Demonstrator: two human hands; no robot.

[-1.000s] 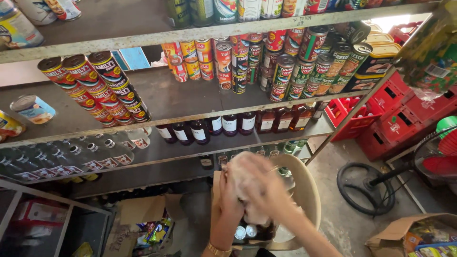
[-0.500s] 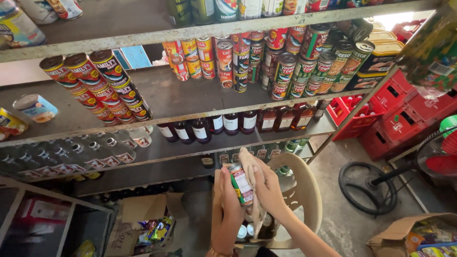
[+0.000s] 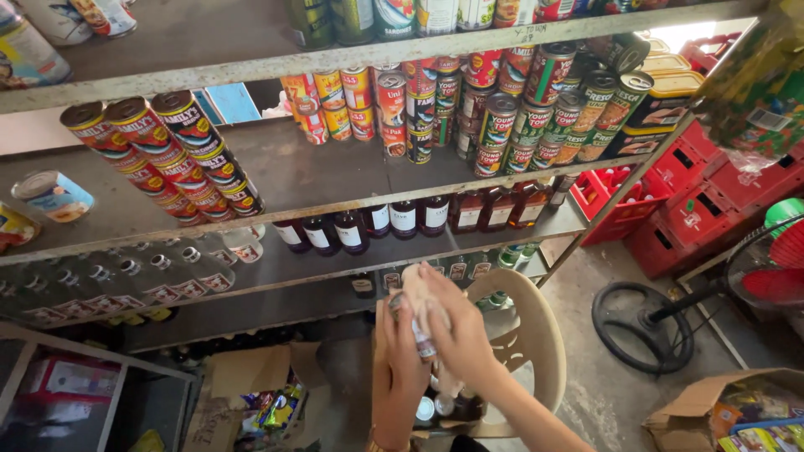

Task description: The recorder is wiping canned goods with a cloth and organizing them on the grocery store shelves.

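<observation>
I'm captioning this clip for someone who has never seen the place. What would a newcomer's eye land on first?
First, the two hands at bottom centre: the left hand steadies a small can while the right hand rubs it with a pale cloth, above a beige plastic chair. Next, the metal shelving packed with colourful stacked cans and a row of dark bottles. Red crates sit at the right.

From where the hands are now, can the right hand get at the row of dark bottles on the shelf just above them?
Probably yes: the dark bottles stand at the shelf's open front edge, nothing between. But the right hand is pressing a cloth on the can that the left hand holds.
</observation>
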